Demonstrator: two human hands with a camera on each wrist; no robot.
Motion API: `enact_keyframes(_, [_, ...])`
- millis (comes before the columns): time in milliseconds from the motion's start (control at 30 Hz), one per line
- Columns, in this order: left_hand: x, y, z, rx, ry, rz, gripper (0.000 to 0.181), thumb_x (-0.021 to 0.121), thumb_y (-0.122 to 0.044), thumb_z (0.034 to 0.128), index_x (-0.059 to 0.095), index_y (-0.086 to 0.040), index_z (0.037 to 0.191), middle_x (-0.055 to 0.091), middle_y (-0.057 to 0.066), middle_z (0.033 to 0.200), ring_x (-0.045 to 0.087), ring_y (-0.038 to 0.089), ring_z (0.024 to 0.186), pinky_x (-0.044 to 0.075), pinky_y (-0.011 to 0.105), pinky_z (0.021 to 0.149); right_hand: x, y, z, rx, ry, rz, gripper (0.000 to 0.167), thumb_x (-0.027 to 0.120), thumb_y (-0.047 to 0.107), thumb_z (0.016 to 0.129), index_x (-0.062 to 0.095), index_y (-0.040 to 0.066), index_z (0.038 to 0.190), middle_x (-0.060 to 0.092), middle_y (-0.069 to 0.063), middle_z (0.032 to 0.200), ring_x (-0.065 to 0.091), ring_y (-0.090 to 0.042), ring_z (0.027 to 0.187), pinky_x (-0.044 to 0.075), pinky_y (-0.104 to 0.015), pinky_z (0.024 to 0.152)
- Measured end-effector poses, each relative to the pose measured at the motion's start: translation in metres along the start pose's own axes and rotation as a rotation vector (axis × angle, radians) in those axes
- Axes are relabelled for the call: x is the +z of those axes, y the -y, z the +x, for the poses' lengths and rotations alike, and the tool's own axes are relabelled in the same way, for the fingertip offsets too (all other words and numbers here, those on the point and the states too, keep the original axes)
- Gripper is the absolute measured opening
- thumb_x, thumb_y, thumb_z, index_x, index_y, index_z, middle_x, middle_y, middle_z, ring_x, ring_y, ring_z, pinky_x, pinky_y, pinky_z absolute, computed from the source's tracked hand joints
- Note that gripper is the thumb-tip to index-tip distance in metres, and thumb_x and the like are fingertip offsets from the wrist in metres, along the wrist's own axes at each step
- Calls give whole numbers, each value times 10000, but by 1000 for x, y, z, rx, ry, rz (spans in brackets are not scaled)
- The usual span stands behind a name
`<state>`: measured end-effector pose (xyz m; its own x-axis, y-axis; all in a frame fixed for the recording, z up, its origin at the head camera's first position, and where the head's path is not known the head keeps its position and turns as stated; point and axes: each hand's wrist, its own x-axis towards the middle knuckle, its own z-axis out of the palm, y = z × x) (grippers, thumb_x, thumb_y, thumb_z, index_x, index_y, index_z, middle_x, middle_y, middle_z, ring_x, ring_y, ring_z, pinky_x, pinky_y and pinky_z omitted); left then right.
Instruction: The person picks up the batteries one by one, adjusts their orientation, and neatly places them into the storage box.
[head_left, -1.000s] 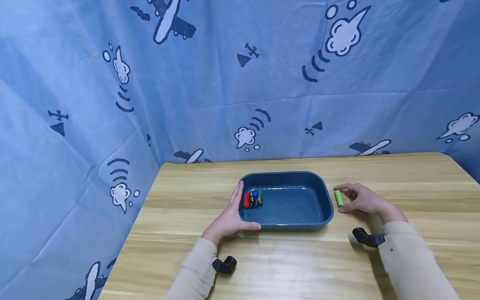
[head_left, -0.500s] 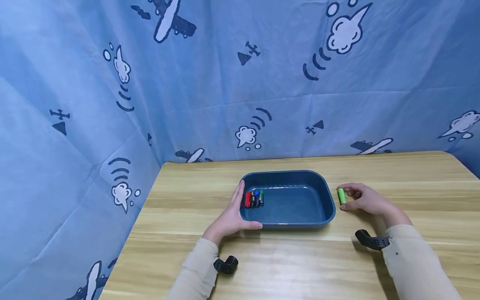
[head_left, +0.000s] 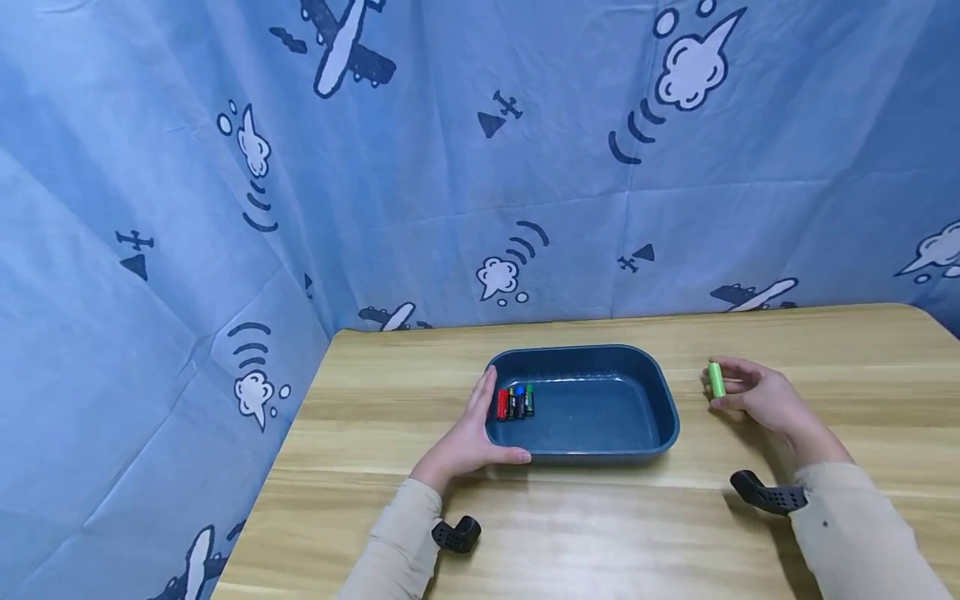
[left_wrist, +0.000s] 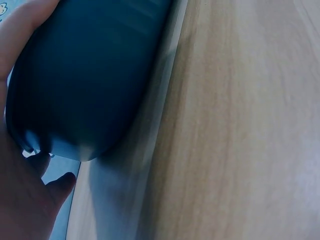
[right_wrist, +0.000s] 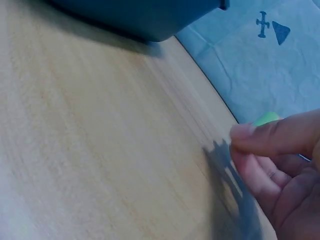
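Observation:
My left hand (head_left: 465, 433) grips the left end of a dark blue plastic bin (head_left: 600, 458), thumb along the front side and fingers at the left side. Inside the bin at the left, several small batteries stand in a row: a red battery (head_left: 502, 405), a black one, a blue-topped one and a green-topped battery (head_left: 529, 400). To the right of the bin, my right hand (head_left: 772, 404) pinches a light green battery (head_left: 717, 379) between thumb and fingers. In the right wrist view only a bit of the green battery (right_wrist: 266, 118) shows behind the fingers.
The wooden table (head_left: 600, 533) runs back to a blue printed curtain (head_left: 420, 167), which also hangs on the left. A black wrist mount (head_left: 457, 535) sits on the left sleeve, and another black mount (head_left: 768, 493) on the right sleeve.
My right hand has moved to the right, away from the bin, with the green battery in its fingers. The left hand keeps its hold on the bin; the head view shifts slightly.

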<state>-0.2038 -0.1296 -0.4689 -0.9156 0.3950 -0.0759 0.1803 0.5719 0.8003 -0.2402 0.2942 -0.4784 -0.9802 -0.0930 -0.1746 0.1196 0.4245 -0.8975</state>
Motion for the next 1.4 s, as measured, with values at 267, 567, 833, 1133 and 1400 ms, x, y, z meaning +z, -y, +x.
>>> enact_keyframes(267, [0, 1, 2, 8, 20, 14, 1186, 797, -421, 693, -91, -341, 1474, -101, -111, 1532, 118, 287, 1388, 245, 553, 1039, 2, 14, -1, -38, 3, 128, 818, 774, 12, 694, 338, -67, 1381, 599, 226, 943, 553, 66, 857, 502, -176, 736])
enact_keyframes(567, [-3, -2, 3, 9, 10, 7, 1183, 796, -425, 693, -90, -348, 1473, -108, -132, 1527, 126, 298, 1386, 254, 559, 1031, 10, 58, -1, -57, 6, 38, 814, 751, 27, 716, 327, -30, 1409, 627, 117, 1089, 559, 63, 867, 480, -152, 747])
enact_keyframes(833, [-3, 0, 1, 15, 3, 11, 1194, 801, -410, 691, -88, -306, 1481, -113, -136, 1526, 90, 264, 1395, 238, 543, 1045, 17, 81, -3, -84, 0, 87, 855, 782, 27, 681, 324, -63, 1398, 630, 160, 996, 575, 59, 857, 490, -159, 749])
enact_keyframes(1133, [3, 4, 0, 7, 6, -5, 1193, 799, -421, 691, -95, -323, 1475, -120, -150, 1522, 87, 254, 1395, 232, 535, 1051, 22, 99, -6, -63, 18, 72, 842, 782, 26, 686, 337, -53, 1396, 638, -53, 1092, 588, 14, 859, 505, -197, 763])
enact_keyframes(1400, [0, 3, 2, 16, -7, -3, 1197, 802, -420, 686, -91, -320, 1477, -121, -157, 1521, 96, 253, 1394, 239, 530, 1049, 30, 116, -5, -68, -24, 0, 753, 734, -1, 746, 363, -9, 1401, 486, -230, 1285, 566, 39, 851, 446, -377, 925])
